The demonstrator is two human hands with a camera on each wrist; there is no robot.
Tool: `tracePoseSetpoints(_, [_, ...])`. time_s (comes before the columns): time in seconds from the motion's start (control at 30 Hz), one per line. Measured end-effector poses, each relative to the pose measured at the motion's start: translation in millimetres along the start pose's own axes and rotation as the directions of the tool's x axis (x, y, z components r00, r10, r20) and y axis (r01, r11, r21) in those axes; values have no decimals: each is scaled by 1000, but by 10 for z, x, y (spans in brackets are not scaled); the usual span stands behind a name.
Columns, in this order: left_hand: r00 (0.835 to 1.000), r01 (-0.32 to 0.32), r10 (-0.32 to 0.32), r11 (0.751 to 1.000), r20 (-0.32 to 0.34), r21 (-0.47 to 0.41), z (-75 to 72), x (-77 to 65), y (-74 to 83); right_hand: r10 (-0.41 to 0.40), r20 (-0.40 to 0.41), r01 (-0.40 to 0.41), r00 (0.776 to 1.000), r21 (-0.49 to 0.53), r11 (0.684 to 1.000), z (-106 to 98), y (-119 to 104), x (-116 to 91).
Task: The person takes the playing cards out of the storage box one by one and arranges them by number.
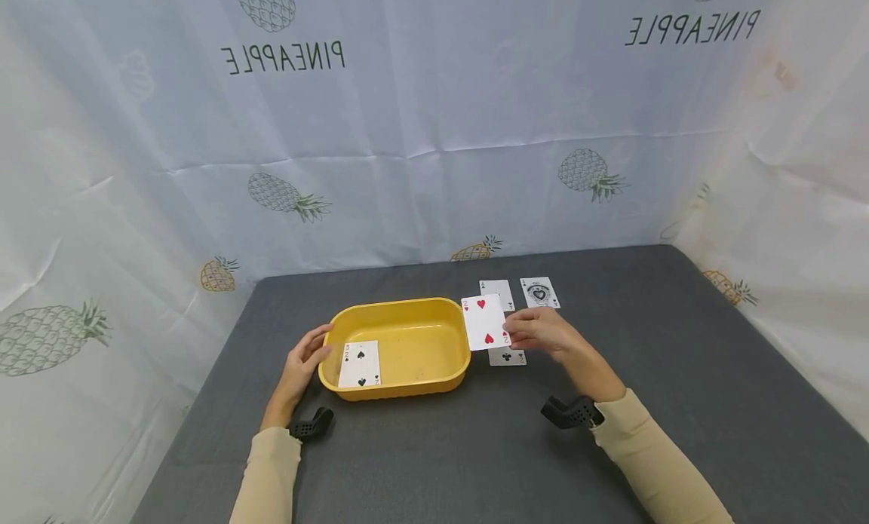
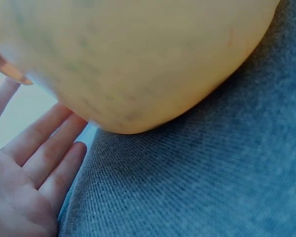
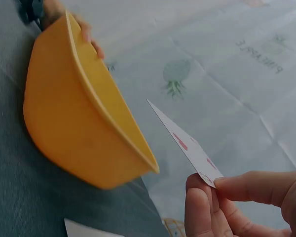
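Note:
My right hand [image 1: 543,332] pinches a two of hearts [image 1: 483,319] by its right edge, thumb against fingers. Held up just right of a yellow plastic basin [image 1: 407,392], the card shows its face in the head view and tilts in the right wrist view. At the basin's left end, my left hand [image 1: 303,362] holds the rim, with digits hooked over it. The left wrist view has other fingers [image 2: 52,153] along the basin's outer wall. Inside the basin, at its left, lies a two of spades [image 1: 360,364] with another card's edge showing beside it.
Right of the basin lie a clubs card [image 1: 508,356], partly covered by the held card, a white card [image 1: 498,290] behind it, and an ace of spades [image 1: 540,292]. Dark grey cloth covers the table [image 1: 434,464]. A pineapple-print curtain [image 1: 407,132] hangs behind and at both sides.

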State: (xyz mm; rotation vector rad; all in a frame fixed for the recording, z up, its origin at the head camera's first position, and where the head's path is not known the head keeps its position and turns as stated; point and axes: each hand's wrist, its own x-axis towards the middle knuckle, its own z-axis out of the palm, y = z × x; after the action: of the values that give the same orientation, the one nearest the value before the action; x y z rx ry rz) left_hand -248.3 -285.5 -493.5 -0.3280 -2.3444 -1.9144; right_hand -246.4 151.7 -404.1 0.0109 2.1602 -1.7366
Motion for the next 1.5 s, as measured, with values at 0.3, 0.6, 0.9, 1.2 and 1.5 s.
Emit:
tracePoseSetpoints(0.3, [999, 48, -48, 998, -12, 49, 10, 5, 27, 46, -22, -48, 999, -59, 997, -361, 182, 12])
tracePoseSetpoints(0.6, [999, 37, -37, 999, -6, 17, 8, -3, 15, 77, -29, -80, 997, -110, 991, -668, 399, 45])
tracePoseSetpoints(0.9, [999, 50, -50, 999, -10, 19, 23, -1, 0, 157, -41, -160, 987, -114, 980, -935, 644, 107])
tracePoseSetpoints(1.2, [998, 56, -56, 998, -12, 24, 6, 6, 16, 222, -75, -228, 972, -89, 970, -1035, 743, 106])
tracePoseSetpoints(1.5, [995, 95, -94, 994, -20, 62, 16, 20, 30, 229, -87, -237, 970, -109, 965, -1055, 712, 67])
